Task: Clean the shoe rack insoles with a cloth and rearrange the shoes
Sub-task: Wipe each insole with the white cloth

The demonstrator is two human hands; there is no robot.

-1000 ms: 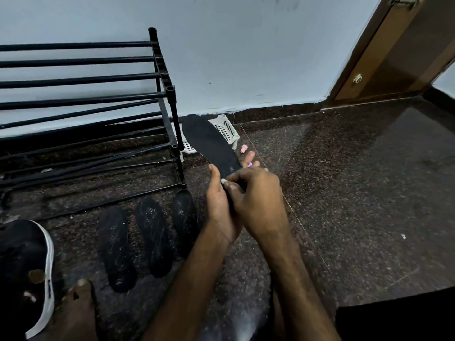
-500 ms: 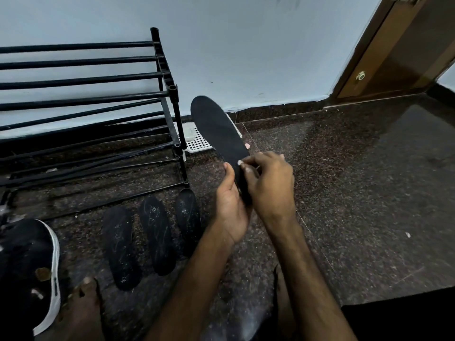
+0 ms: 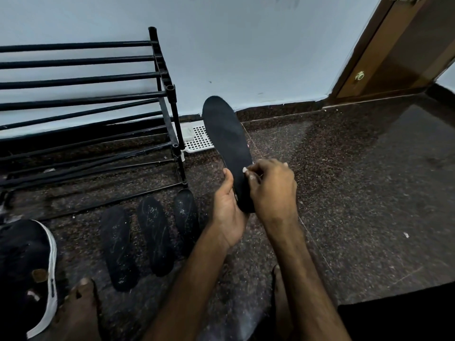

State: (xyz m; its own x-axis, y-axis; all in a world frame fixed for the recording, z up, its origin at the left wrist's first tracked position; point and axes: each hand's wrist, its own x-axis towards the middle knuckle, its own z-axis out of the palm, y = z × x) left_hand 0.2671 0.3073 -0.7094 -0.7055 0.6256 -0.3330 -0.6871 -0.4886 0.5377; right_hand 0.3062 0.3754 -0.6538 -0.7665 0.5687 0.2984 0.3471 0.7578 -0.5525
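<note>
Nearest, at the bottom left corner of the floor [image 3: 369, 193], lies a black shoe [image 3: 24, 267] with a white sole edge. A bare foot [image 3: 78, 311] rests just beside it.

Three dark insoles lie side by side on the floor, in front of the shoe rack's right end:
- left insole [image 3: 118, 247]
- middle insole [image 3: 155, 235]
- right insole [image 3: 186, 215], its far tip near the rack's foot

All three show pale scuff marks.

The fourth insole [image 3: 229, 143] is held above the floor, tilted, toe end pointing up and away.
- Left hand [image 3: 227, 212]: the grip cups the heel end from below, thumb raised along the left edge.
- Right hand [image 3: 270, 190]: the grip is clenched on the insole, fingers curled, fingertips [image 3: 246, 171] pinching its face near the right edge.

Beyond stands the black shoe rack [image 3: 162, 77], with bare bars, against the wall. A white perforated basket [image 3: 198, 139] lies on the floor behind the rack's right post, partly hidden by the held insole. A brown door [image 3: 398, 50] stands at the far right corner.
</note>
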